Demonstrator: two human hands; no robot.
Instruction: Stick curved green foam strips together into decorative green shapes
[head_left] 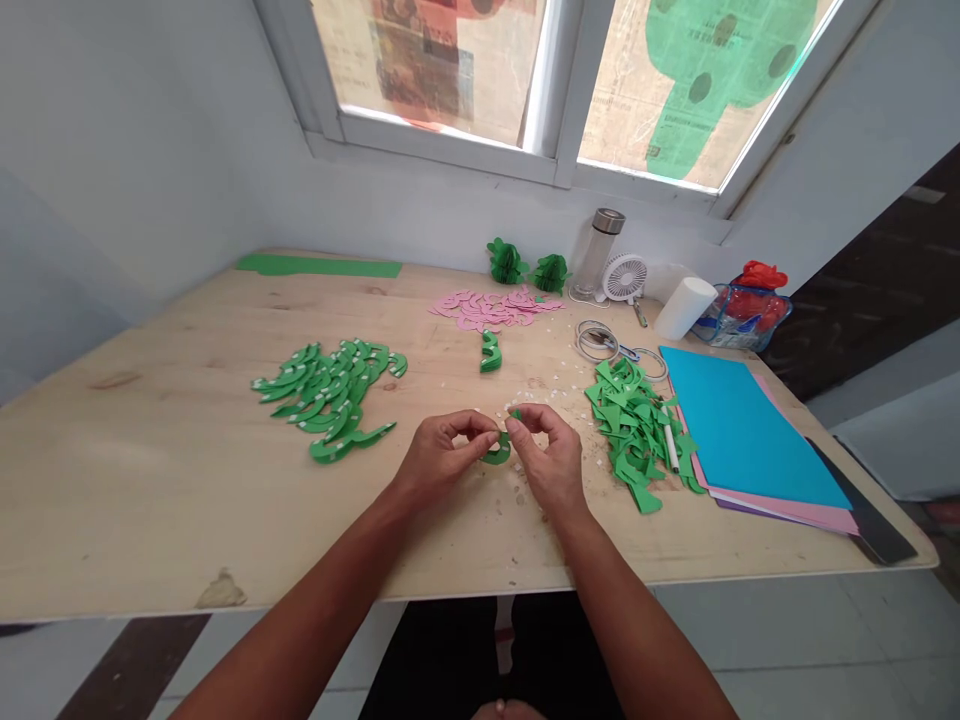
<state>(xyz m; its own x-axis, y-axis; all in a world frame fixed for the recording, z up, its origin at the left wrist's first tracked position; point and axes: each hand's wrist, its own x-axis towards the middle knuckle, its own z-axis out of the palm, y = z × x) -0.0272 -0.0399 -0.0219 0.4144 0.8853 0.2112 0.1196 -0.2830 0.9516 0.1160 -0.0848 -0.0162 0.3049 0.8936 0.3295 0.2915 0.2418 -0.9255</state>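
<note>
Between my two hands, over the middle of the table, is a small curved green paper cutout. My left hand pinches its left side between thumb and forefinger. On the other side my right hand is closed, with a bit of green showing at its fingertips. Just beyond the hands lies a small stack of green cutouts with white patches. To the left spreads a heap of similar curved green cutouts, many with white patches. A pile of green paper scraps sits to the right, a white pen on it.
Pink cutouts, two green folded paper shapes, a bottle and a small fan stand along the back. Tape rings, a white roll and coloured sheets are at right. A green strip lies back left.
</note>
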